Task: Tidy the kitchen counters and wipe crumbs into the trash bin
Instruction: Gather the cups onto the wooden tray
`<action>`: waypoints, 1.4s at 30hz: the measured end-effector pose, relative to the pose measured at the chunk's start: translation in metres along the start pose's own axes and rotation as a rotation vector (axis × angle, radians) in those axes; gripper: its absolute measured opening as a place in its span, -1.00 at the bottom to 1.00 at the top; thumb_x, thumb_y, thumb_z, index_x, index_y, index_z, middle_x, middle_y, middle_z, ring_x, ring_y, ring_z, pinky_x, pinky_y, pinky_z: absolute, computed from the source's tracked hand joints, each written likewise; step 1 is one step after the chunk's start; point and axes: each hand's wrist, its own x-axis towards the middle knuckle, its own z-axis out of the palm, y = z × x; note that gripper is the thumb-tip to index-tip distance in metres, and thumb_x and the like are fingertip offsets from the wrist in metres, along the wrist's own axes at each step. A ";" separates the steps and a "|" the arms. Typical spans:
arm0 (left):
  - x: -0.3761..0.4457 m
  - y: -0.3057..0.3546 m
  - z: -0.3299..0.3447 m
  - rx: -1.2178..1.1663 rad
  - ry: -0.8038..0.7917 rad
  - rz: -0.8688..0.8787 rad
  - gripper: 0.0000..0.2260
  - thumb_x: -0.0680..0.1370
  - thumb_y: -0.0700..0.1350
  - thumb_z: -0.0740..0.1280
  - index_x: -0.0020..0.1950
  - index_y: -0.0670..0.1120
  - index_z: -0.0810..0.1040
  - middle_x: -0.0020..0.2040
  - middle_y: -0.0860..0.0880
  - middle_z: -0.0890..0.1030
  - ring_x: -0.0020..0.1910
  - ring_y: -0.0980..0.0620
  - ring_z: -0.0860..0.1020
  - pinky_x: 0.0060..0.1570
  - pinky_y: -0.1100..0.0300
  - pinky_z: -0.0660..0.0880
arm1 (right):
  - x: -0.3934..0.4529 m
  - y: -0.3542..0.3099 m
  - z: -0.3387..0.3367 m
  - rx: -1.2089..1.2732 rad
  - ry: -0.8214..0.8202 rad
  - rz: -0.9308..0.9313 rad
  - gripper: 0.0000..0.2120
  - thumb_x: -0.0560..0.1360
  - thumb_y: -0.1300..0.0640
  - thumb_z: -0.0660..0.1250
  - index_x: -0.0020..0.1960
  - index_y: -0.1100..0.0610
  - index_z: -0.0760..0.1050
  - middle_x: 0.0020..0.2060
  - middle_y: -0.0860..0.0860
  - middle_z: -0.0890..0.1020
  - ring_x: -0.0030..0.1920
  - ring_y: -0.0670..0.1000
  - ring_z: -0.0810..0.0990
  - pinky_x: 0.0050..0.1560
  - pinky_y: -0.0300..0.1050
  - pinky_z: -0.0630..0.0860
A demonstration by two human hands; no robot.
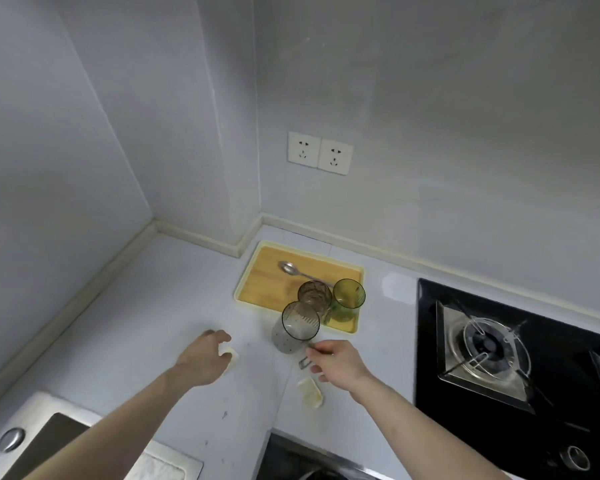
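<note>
A yellow tray (257, 271) lies in the counter corner with a metal spoon (293, 270), a brownish glass (315, 295) and a green glass (349, 297) on it. A grey-tinted glass (297, 329) stands on the counter just in front of the tray. My right hand (340, 363) is right beside that glass, fingers closed on a small metal utensil (305, 362). My left hand (205, 358) rests over a pale crumpled scrap (231, 356), fingers curled around it. Another pale scrap (310, 393) lies on the counter below my right hand.
A black gas hob (499, 348) fills the right side of the counter. A steel sink (42, 441) sits at the lower left. Two wall sockets (321, 153) are above the tray. Small dark specks dot the counter (146, 306) near the front.
</note>
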 end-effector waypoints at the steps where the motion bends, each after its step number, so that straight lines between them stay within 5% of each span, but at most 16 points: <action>1: -0.005 -0.007 -0.001 0.000 0.005 -0.005 -0.62 0.58 0.03 0.29 0.40 0.07 0.46 0.31 0.04 0.47 0.11 0.04 0.58 0.19 0.19 0.47 | 0.007 -0.010 0.007 -0.001 -0.015 0.004 -0.82 0.57 0.05 0.38 -0.18 0.02 0.68 -0.28 -0.14 0.73 -0.22 -0.10 0.64 -0.19 -0.18 0.61; 5: -0.023 -0.024 -0.003 -0.031 0.053 -0.018 -0.64 0.58 0.04 0.31 0.38 0.08 0.47 0.31 0.07 0.46 0.06 0.05 0.59 0.17 0.16 0.50 | 0.037 -0.042 0.028 0.042 -0.019 0.032 -0.85 0.60 0.06 0.38 -0.15 -0.01 0.60 -0.34 -0.13 0.71 -0.21 -0.05 0.67 -0.15 -0.12 0.66; 18: -0.058 -0.056 0.014 -0.152 0.146 -0.040 -0.70 0.57 0.05 0.32 0.31 0.15 0.50 0.25 0.18 0.45 -0.01 0.20 0.57 0.04 0.24 0.51 | 0.118 -0.079 0.070 0.157 0.100 0.176 -0.75 0.59 0.11 0.41 0.20 0.21 0.56 -0.02 0.18 0.71 -0.18 0.06 0.73 -0.25 -0.02 0.70; 27: -0.071 -0.058 0.028 -0.179 0.136 -0.068 -0.70 0.59 0.05 0.30 0.32 0.14 0.49 0.25 0.18 0.44 0.01 0.20 0.57 -0.02 0.30 0.48 | 0.124 -0.074 0.083 0.122 0.115 0.189 -0.74 0.59 0.18 0.37 0.26 0.22 0.57 -0.07 0.11 0.66 -0.17 0.04 0.72 -0.22 0.01 0.71; 34: -0.076 -0.053 0.035 -0.202 0.125 -0.071 -0.71 0.59 0.05 0.30 0.32 0.15 0.49 0.27 0.16 0.45 0.02 0.20 0.57 0.00 0.31 0.46 | 0.071 -0.028 0.073 -0.130 0.115 -0.036 -0.54 0.56 0.07 0.40 0.43 0.01 0.42 0.29 -0.05 0.56 0.15 0.12 0.66 0.16 0.15 0.64; 37: -0.080 -0.046 0.041 -0.215 0.114 -0.072 -0.70 0.58 0.06 0.30 0.32 0.16 0.49 0.26 0.17 0.46 0.01 0.20 0.58 -0.02 0.34 0.44 | 0.029 0.020 0.065 -0.161 0.105 -0.073 -0.68 0.56 0.10 0.39 0.28 -0.12 0.50 0.24 -0.13 0.58 0.10 0.06 0.67 0.15 0.09 0.65; 42: -0.095 -0.037 0.060 -0.269 0.096 -0.068 -0.68 0.57 0.07 0.30 0.33 0.14 0.50 0.25 0.17 0.47 0.01 0.19 0.58 -0.01 0.33 0.46 | -0.030 0.089 0.044 -0.202 0.127 0.048 -0.70 0.53 0.19 0.41 0.18 -0.12 0.54 0.08 0.01 0.69 -0.17 0.00 0.68 0.06 0.02 0.66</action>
